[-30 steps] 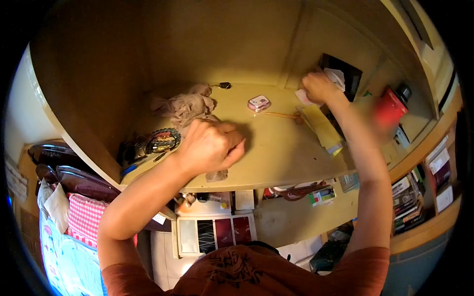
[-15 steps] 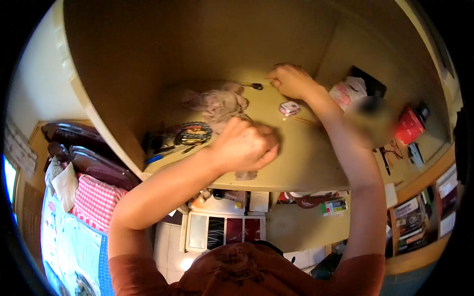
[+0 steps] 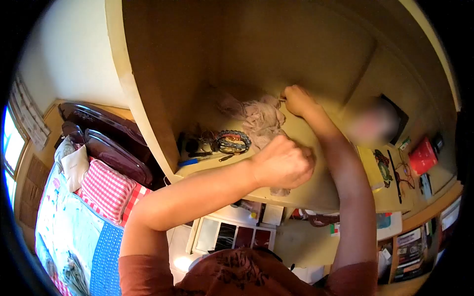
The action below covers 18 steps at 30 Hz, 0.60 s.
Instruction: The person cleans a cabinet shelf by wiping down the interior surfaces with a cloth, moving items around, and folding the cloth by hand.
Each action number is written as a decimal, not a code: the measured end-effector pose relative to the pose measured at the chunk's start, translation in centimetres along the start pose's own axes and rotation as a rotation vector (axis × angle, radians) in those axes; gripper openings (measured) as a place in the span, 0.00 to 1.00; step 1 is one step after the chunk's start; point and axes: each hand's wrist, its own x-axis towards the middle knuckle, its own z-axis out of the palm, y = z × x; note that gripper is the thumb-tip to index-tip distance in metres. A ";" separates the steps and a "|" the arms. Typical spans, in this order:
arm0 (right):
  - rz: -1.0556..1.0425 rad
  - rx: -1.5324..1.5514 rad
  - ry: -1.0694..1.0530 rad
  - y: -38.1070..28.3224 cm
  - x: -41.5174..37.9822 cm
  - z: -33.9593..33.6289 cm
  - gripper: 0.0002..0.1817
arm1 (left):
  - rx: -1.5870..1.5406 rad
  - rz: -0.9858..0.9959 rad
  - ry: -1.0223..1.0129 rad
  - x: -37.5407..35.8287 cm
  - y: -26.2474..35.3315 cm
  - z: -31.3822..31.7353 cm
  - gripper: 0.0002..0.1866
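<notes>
Right grip (image 3: 298, 101) had shifted to cloth's (image 3: 262, 118) right side; opening and hold unclear. Left grip (image 3: 285, 163) was closed, fistlike, nearer wearer than cloth; contents hidden.

No readable text in view

I can't read a single word, brand or number from my end. The shirt (image 3: 240, 270) carries dark, character-like print, but its folds and blur keep me from making it out. On the books (image 3: 411, 249) in the side shelf (image 3: 393, 264), I see light and dark marks on the spines, too small to read. I can't make out any lettering on the red item (image 3: 423, 155) either.
</notes>
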 end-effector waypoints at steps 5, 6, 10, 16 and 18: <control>-0.002 -0.015 0.028 0.9 1.1 1.8 0.14 | -0.006 0.033 -0.038 -0.1 0.2 -0.1 0.11; -0.005 -0.013 0.027 0.9 1.3 1.8 0.14 | -0.004 0.036 -0.040 -0.1 0.3 -0.3 0.12; 0.036 0.095 0.057 0.0 0.9 0.5 0.15 | 0.000 0.013 -0.071 -0.2 0.5 -0.4 0.12; -0.310 0.512 0.199 -6.4 -1.0 -5.5 0.16 | 0.003 0.039 -0.007 -0.3 0.5 0.1 0.11; -0.395 0.586 0.056 -8.9 -1.5 -6.0 0.19 | 0.002 0.054 0.023 -0.2 0.7 -0.3 0.11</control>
